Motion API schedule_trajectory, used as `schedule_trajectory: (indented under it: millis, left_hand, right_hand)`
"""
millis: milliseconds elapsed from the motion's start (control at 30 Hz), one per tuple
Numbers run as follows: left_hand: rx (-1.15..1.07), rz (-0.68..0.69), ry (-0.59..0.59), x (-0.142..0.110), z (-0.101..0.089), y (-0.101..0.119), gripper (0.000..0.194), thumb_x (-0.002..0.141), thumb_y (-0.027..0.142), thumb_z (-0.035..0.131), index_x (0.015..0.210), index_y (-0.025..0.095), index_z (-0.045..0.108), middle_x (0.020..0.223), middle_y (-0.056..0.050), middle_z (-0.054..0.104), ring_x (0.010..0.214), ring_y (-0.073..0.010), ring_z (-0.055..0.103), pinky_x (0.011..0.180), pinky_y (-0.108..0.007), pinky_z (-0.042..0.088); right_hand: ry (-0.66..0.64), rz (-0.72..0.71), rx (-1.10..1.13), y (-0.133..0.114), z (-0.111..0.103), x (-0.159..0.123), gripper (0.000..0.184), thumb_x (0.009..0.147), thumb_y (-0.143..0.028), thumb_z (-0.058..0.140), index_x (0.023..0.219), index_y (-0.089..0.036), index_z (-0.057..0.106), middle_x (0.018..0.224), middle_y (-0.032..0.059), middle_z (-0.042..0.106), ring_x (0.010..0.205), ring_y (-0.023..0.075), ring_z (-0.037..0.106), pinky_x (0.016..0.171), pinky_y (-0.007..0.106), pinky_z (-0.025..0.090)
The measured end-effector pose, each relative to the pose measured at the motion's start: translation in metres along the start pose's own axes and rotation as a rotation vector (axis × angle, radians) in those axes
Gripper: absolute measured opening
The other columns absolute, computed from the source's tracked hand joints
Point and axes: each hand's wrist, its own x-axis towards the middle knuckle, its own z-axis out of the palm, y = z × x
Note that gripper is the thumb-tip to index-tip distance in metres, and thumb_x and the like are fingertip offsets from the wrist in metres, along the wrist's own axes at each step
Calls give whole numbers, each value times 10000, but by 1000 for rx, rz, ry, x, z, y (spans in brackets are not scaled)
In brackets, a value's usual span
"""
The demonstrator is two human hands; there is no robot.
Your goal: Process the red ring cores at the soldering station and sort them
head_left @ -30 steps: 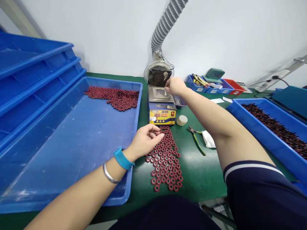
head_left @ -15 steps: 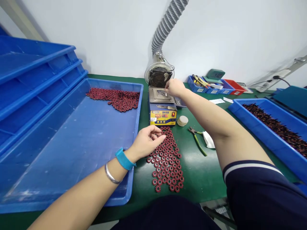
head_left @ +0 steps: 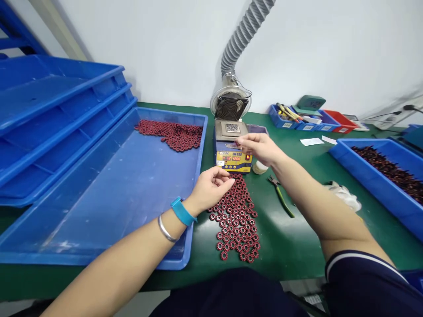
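My left hand [head_left: 211,188] rests at the near edge of a patch of small red ring-shaped coils [head_left: 236,220] laid flat on the green bench, its fingers curled together over the top rows. My right hand [head_left: 259,148] hovers in front of the yellow and blue solder pot [head_left: 231,152], thumb and fingers pinched on something too small to make out. A second heap of red coils [head_left: 172,133] lies at the far end of the large blue tray [head_left: 109,193].
Stacked blue trays [head_left: 49,114] stand at the left. A fan and grey extraction hose [head_left: 231,103] sit behind the solder pot. Green-handled cutters [head_left: 280,196], a small white tub [head_left: 259,167], a blue bin of dark coils [head_left: 386,176] and small parts bins [head_left: 307,119] lie to the right.
My right hand has drawn back from the top of the solder pot toward me, now in front of it. The view has shifted right. My left hand stays on the coils.
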Motion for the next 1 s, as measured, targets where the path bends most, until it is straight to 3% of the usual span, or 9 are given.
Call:
schedule_trajectory:
  millis: [200,433,533,633,833,1000]
  left_hand:
    - [-33,24,19,-1,0,-6,255,654,275,763,785,126,603,675,17,613,559,-57,530,568,-200,448]
    - [-11,12,-7,-3,1,-5,330,631,327,795,803,128,596,703,7,629,568,-64,537,565,-213,461]
    - [2,-2,-18,-2,0,-4,340,626,342,793,800,128,594,687,7,625,570,-68,537,569,-214,459]
    - [13,-14,-10,-1,0,-3,334,618,328,799,785,127,591,680,9,621,565,-64,529,562,-208,447]
    - [38,-10,-33,-2,0,-1,306,635,314,781,778,128,585,633,33,582,517,-46,465,513,-188,400]
    - [69,3,-39,-2,-1,1,263,650,291,756,763,130,580,635,35,570,520,-47,461,509,-188,393]
  right_hand:
    - [-131,141,313,15,20,-45,436,484,-441,891,755,-157,702,636,-27,652,519,35,491,562,204,429]
    - [-143,128,354,20,18,-54,395,525,-421,873,774,-162,710,652,-26,651,524,36,489,563,209,424]
    - [-36,26,220,18,7,-37,368,545,-425,856,743,-155,703,647,-22,643,528,43,479,550,205,409]
    - [94,-62,23,12,-10,-7,247,659,-355,793,732,-141,694,637,-11,632,514,47,460,529,198,392]
    - [351,-35,-335,8,-34,53,140,778,-242,660,737,-109,675,656,17,639,501,57,463,591,221,451]
    - [388,-32,-431,13,-35,78,117,760,-208,655,714,-101,667,617,17,620,532,89,492,666,262,490]
